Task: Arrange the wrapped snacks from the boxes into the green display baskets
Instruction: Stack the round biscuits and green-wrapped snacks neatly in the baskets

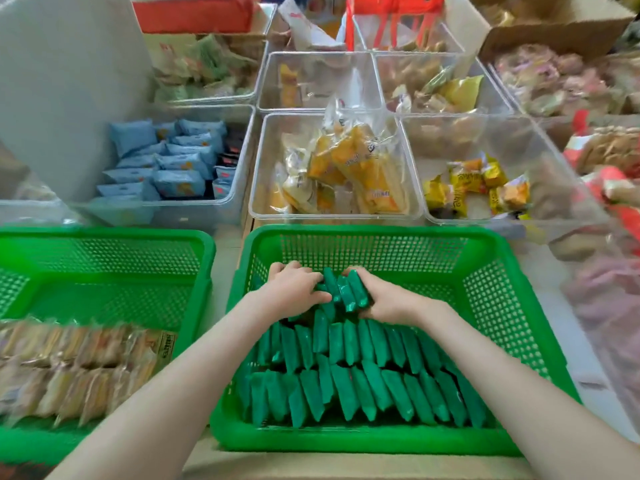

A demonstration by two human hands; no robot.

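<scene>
Both forearms (166, 393) over green basket (363, 439), left grip (294, 289) and right grip (391, 301) curled round green snack bunch (346, 292) between them

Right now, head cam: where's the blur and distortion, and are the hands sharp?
Head view: left hand, right hand and the green packets they grip are fairly sharp; far clear bins and the right edge smear; wide-angle lens bows the green basket rim; lighting soft, even.
</scene>
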